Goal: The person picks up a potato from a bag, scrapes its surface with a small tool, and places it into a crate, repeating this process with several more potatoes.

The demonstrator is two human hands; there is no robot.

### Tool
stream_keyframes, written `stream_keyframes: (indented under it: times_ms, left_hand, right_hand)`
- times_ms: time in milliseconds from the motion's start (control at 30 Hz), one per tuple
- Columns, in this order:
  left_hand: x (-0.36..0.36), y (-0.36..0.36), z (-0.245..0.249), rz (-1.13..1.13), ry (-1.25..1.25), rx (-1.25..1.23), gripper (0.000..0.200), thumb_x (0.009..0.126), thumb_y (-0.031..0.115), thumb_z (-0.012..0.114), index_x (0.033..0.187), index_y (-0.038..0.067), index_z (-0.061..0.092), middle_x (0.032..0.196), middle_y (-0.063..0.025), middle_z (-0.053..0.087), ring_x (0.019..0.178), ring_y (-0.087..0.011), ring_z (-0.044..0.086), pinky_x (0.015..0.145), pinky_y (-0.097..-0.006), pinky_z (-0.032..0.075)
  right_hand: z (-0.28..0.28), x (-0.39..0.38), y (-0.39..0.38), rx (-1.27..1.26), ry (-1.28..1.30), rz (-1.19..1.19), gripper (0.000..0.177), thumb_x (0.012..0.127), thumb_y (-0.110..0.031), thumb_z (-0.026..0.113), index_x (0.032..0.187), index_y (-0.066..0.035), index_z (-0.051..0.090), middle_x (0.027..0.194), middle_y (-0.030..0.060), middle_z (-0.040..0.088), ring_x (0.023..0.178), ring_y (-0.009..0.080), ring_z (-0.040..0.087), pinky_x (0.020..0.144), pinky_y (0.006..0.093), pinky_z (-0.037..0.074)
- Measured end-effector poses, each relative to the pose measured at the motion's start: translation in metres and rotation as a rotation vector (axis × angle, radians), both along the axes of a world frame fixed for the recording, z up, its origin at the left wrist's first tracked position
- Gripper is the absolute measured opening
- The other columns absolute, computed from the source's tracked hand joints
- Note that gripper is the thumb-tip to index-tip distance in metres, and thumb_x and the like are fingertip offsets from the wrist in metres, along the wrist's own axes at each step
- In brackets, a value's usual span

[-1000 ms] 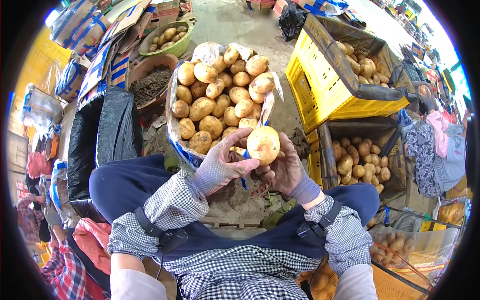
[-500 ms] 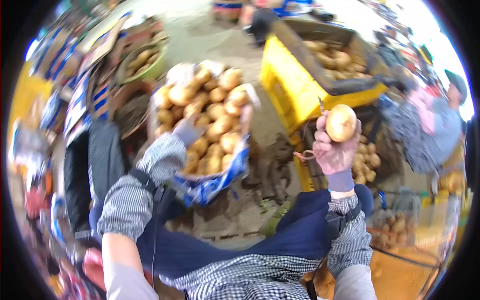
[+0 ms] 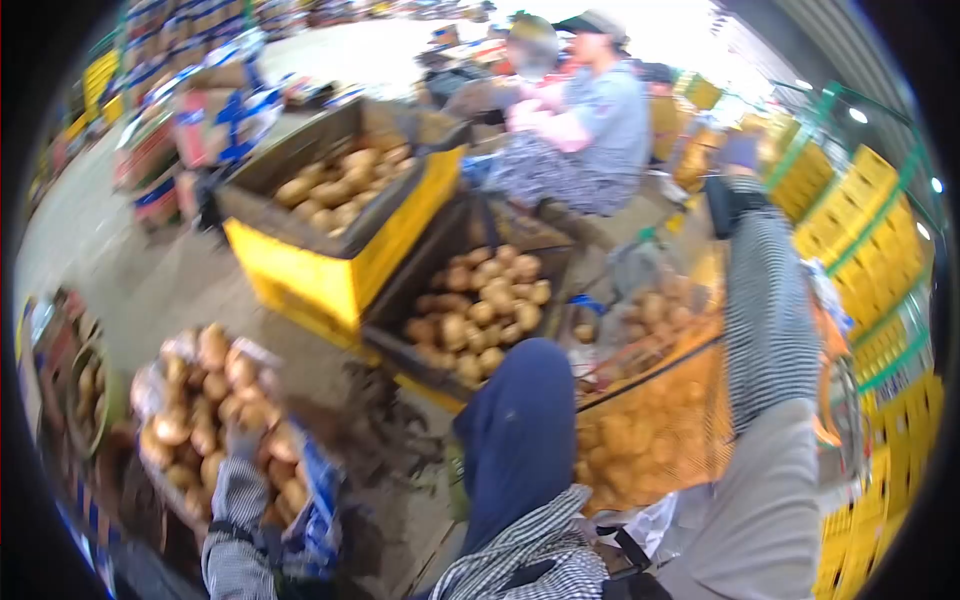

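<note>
My left hand (image 3: 243,440), in a grey glove, reaches in among the potatoes (image 3: 203,425) of a lined box (image 3: 325,490) at the lower left. Its fingers are blurred among the potatoes, so whether it grips one cannot be told. My right hand (image 3: 738,152) is stretched far out at the upper right, above an orange mesh bag (image 3: 690,425) full of potatoes. Motion smears it and only the glove's cuff area shows clearly; no potato can be made out in it.
Ahead stands a yellow crate (image 3: 300,285) with potatoes, and beside it a dark crate (image 3: 395,330) of smaller ones. A person (image 3: 590,120) sits beyond them. Yellow crates (image 3: 860,220) are stacked at right, and a green basket (image 3: 112,395) stands far left.
My view has swung to the right. My right hand, which held a potato up in front of me, has moved out to the far right. My left hand remains at the potato box.
</note>
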State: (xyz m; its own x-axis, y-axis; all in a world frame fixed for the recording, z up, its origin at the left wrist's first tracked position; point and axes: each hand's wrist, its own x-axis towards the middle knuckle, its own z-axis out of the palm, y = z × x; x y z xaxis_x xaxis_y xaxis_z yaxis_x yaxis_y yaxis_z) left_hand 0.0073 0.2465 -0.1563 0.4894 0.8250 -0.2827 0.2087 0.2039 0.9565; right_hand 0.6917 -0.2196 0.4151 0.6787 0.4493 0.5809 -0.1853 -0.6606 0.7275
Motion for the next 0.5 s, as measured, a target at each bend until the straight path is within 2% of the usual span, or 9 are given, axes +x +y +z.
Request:
stream_keyframes:
  times_ms: [67,133,200,267,300,333,400,433,500]
  left_hand:
    - [0.009,-0.022,0.043,0.018,-0.254,-0.076,0.071,0.075,0.001,0.076,0.137,0.011,0.042,0.123,-0.0131,0.055,0.105,-0.0257,0.061,0.084,-0.0352,0.058]
    - [0.029,-0.060,0.123,0.083,-0.226,-0.113,0.078,0.075,-0.004,0.077,0.141,0.009,0.038,0.126,-0.0143,0.054,0.109,-0.0265,0.062,0.088,-0.0359,0.058]
    - [0.039,-0.093,0.188,-0.019,-0.352,-0.054,0.078,0.074,-0.006,0.079,0.140,0.009,0.041,0.125,-0.0124,0.057,0.111,-0.0239,0.061,0.091,-0.0370,0.056]
    - [0.041,-0.115,0.222,-0.094,-0.362,-0.049,0.077,0.073,-0.007,0.080,0.139,0.009,0.043,0.128,-0.0090,0.054,0.111,-0.0200,0.060,0.094,-0.0339,0.054]
    - [0.040,-0.126,0.236,-0.119,-0.427,-0.069,0.077,0.073,-0.006,0.080,0.138,0.009,0.042,0.129,-0.0068,0.052,0.115,-0.0189,0.057,0.094,-0.0331,0.053]
    - [0.037,-0.137,0.243,-0.129,-0.453,-0.076,0.076,0.074,-0.007,0.080,0.137,0.009,0.042,0.128,-0.0062,0.051,0.117,-0.0187,0.056,0.096,-0.0331,0.052]
    - [0.026,-0.161,0.262,-0.145,-0.510,-0.090,0.075,0.074,-0.009,0.078,0.136,0.009,0.041,0.127,-0.0051,0.051,0.119,-0.0182,0.054,0.100,-0.0332,0.050]
    - [0.020,-0.174,0.272,-0.149,-0.535,-0.099,0.074,0.074,-0.009,0.078,0.135,0.009,0.040,0.126,-0.0047,0.052,0.120,-0.0179,0.054,0.101,-0.0333,0.049]
    - [0.006,-0.197,0.283,-0.047,-0.508,-0.106,0.071,0.081,-0.002,0.074,0.140,0.011,0.036,0.133,-0.0076,0.051,0.121,-0.0198,0.056,0.103,-0.0364,0.048]
  right_hand:
    - [0.013,0.060,-0.030,-0.074,0.160,-0.104,0.053,0.089,-0.038,0.058,0.137,-0.015,0.055,0.119,0.0100,0.068,0.109,0.0290,0.064,0.103,0.0510,0.038]
    - [-0.010,0.067,0.007,0.171,0.227,-0.036,0.048,0.094,-0.025,0.050,0.139,-0.009,0.048,0.119,0.0104,0.066,0.110,0.0240,0.064,0.105,0.0366,0.038]
    - [-0.063,0.037,0.072,0.694,0.271,0.555,0.043,0.097,-0.027,0.050,0.136,-0.008,0.050,0.114,0.0073,0.064,0.102,0.0192,0.062,0.095,0.0329,0.043]
    - [-0.133,-0.044,0.152,1.544,0.825,1.479,0.039,0.100,-0.029,0.049,0.132,-0.007,0.052,0.109,0.0042,0.062,0.094,0.0145,0.061,0.085,0.0292,0.047]
    - [-0.161,-0.105,0.184,1.754,1.131,1.633,0.037,0.102,-0.030,0.049,0.130,-0.006,0.053,0.106,0.0027,0.062,0.090,0.0121,0.060,0.080,0.0274,0.050]
    - [-0.189,-0.167,0.203,1.823,1.376,1.677,0.036,0.104,-0.031,0.049,0.128,-0.005,0.055,0.103,0.0011,0.061,0.087,0.0097,0.060,0.074,0.0255,0.052]
    - [-0.239,-0.282,0.222,1.662,1.623,1.741,0.031,0.104,-0.023,0.049,0.125,-0.002,0.058,0.101,0.0038,0.065,0.077,0.0100,0.062,0.069,0.0249,0.053]
    - [-0.249,-0.337,0.222,1.652,1.891,1.746,0.018,0.098,-0.015,0.060,0.110,-0.003,0.065,0.096,0.0064,0.067,0.068,0.0117,0.064,0.062,0.0232,0.054]
    - [-0.300,-0.394,0.220,1.401,2.341,1.576,0.041,0.094,-0.021,0.067,0.130,-0.004,0.059,0.114,0.0109,0.066,0.082,0.0127,0.065,0.071,0.0240,0.055]
